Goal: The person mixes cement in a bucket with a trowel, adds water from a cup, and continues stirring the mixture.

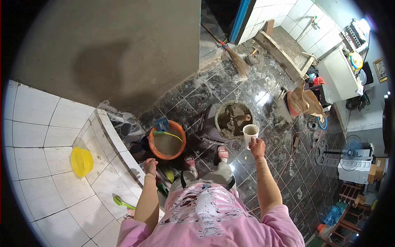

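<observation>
My right hand (257,145) grips a white cup (250,133) and holds it out in front of me, just right of a round tub of wet grey mortar (234,119) with a trowel handle in it. My left hand (150,166) hangs lower at my side, fingers curled; whether it holds anything is unclear. It sits close below an orange bucket (167,142) of murky water with a blue tool on its rim. My feet in pink sandals (222,153) stand between the bucket and the tub.
A white tiled ledge (53,164) on the left carries a yellow bowl (81,161) and a green brush (121,202). A freshly plastered grey wall (111,53) rises ahead. A broom (234,57), brown sacks (304,103), a fan (349,153) and clutter fill the dark tiled floor (197,90) to the right.
</observation>
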Demonstrator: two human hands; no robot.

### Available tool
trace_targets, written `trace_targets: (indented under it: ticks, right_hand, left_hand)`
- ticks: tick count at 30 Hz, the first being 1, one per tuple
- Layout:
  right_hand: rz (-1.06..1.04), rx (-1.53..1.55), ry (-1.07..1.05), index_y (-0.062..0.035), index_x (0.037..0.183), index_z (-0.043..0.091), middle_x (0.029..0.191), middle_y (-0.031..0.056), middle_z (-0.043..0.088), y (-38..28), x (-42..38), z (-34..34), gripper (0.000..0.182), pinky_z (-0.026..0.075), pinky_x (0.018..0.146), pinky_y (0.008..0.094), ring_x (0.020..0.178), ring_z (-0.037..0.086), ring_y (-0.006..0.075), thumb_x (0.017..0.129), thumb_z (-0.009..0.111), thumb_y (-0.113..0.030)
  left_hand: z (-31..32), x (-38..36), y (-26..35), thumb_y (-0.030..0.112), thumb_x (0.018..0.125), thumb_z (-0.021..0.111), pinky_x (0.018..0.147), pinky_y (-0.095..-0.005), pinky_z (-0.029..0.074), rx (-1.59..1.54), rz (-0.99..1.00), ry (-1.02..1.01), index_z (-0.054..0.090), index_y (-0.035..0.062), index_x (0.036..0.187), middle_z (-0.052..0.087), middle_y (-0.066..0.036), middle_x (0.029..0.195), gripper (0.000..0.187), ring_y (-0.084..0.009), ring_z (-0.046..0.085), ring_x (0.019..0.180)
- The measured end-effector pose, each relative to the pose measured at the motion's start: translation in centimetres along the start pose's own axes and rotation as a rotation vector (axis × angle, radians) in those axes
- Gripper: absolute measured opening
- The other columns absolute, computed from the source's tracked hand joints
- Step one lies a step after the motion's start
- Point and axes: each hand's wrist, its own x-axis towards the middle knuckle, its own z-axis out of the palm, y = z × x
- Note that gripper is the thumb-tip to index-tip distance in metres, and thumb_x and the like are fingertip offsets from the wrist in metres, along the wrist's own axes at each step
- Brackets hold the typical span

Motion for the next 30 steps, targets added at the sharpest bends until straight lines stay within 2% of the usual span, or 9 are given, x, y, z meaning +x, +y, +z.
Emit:
trace_targets:
  ticks: [4, 8, 10, 15, 18, 20, 22, 24, 30]
  right_hand:
    - [0.095, 0.534, -0.086, 0.0044, 0.084, 0.059, 0.072, 0.0112, 0.064, -2.3, -3.0, 3.8, 0.03, 0.056, 0.061, 0.0317, 0.069, 0.064, 0.0175, 0.093, 0.054, -0.024]
    - [-0.017, 0.906, -0.23, 0.0025, 0.094, 0.059, 0.086, 0.0104, 0.064, -4.2, -7.3, 9.6, 0.025, 0.056, 0.071, 0.0339, 0.078, 0.064, 0.0191, 0.094, 0.054, -0.022]
    - [0.121, 0.987, -0.382, 0.0007, 0.096, 0.06, 0.088, 0.0085, 0.062, -5.9, -9.8, 12.5, 0.02, 0.053, 0.08, 0.0362, 0.082, 0.061, 0.0176, 0.092, 0.055, -0.018]
    - [0.031, 0.934, -0.706, -0.003, 0.088, 0.065, 0.084, 0.0011, 0.063, -7.6, -14.2, 23.7, 0.018, 0.042, 0.072, 0.0233, 0.076, 0.055, 0.0099, 0.091, 0.054, -0.018]
    - [0.147, 0.76, -0.869, -0.0004, 0.089, 0.064, 0.083, 0.0022, 0.063, -9.1, -15.6, 30.8, 0.018, 0.044, 0.075, 0.0254, 0.078, 0.055, 0.0099, 0.091, 0.055, -0.016]
    - [-0.123, 0.657, -0.779, -0.0021, 0.09, 0.066, 0.078, 0.0075, 0.065, -5.6, -15.8, 40.4, 0.021, 0.046, 0.067, 0.0304, 0.07, 0.059, 0.0157, 0.088, 0.058, -0.021]
    - [-0.262, 0.308, -0.636, -0.0036, 0.092, 0.066, 0.088, 0.0162, 0.067, -11.0, -16.0, 38.5, 0.025, 0.049, 0.074, 0.0374, 0.082, 0.065, 0.0285, 0.088, 0.055, -0.026]
    - [-0.187, 0.249, -0.773, -0.0038, 0.095, 0.066, 0.092, 0.0192, 0.066, -12.5, -14.9, 40.5, 0.024, 0.049, 0.079, 0.0414, 0.09, 0.063, 0.0353, 0.087, 0.055, -0.024]
    - [-0.341, 0.041, -0.472, -0.002, 0.094, 0.066, 0.095, 0.0202, 0.066, -12.1, -14.0, 45.6, 0.022, 0.049, 0.083, 0.0438, 0.093, 0.063, 0.036, 0.081, 0.055, -0.016]
  left_hand:
    - [-0.8, 0.8, 0.4, 0.007, 0.08, 0.058, 0.068, -0.0283, 0.052, -0.036, -0.002, -0.125, 0.064, -0.0008, 0.09, 0.064, -0.009, 0.076, 0.014, -0.0185, 0.063, 0.071]
    - [-1.3, -0.6, 1.8, 0.005, 0.079, 0.058, 0.073, -0.0275, 0.052, -0.09, 0.004, -0.242, 0.064, -0.0013, 0.093, 0.065, -0.01, 0.082, 0.017, -0.0179, 0.064, 0.075]
    - [-1.5, -0.6, 0.7, 0.01, 0.082, 0.059, 0.076, -0.0278, 0.051, -0.089, 0.02, -0.299, 0.064, -0.0013, 0.094, 0.066, -0.009, 0.085, 0.017, -0.0174, 0.064, 0.078]
    - [-2.0, -2.9, 1.8, 0.016, 0.085, 0.059, 0.077, -0.0278, 0.05, -0.028, 0.0, -0.303, 0.066, 0.0001, 0.099, 0.068, -0.008, 0.088, 0.022, -0.0151, 0.064, 0.081]
    - [-2.8, -3.9, 2.9, 0.02, 0.087, 0.06, 0.074, -0.0235, 0.049, 0.0, -0.117, -0.32, 0.065, -0.0008, 0.104, 0.068, -0.007, 0.092, 0.027, -0.0127, 0.063, 0.083]
    - [-3.8, -3.9, 1.3, 0.02, 0.089, 0.059, 0.073, -0.023, 0.049, -0.006, -0.072, -0.327, 0.064, -0.0022, 0.105, 0.068, -0.007, 0.093, 0.028, -0.012, 0.063, 0.082]
    - [-3.7, -3.8, 0.8, 0.018, 0.09, 0.058, 0.074, -0.0235, 0.05, -0.038, -0.08, -0.308, 0.063, -0.0045, 0.106, 0.067, -0.008, 0.095, 0.028, -0.0122, 0.063, 0.082]
    - [-4.7, -3.4, -0.6, 0.016, 0.089, 0.059, 0.078, -0.0234, 0.049, -0.015, -0.119, -0.296, 0.064, -0.0048, 0.106, 0.067, -0.008, 0.097, 0.027, -0.0135, 0.064, 0.085]
    - [-5.2, -4.4, -1.1, 0.016, 0.088, 0.06, 0.082, -0.0239, 0.048, -0.015, -0.129, -0.268, 0.066, -0.0048, 0.1, 0.067, -0.008, 0.093, 0.025, -0.0151, 0.063, 0.088]
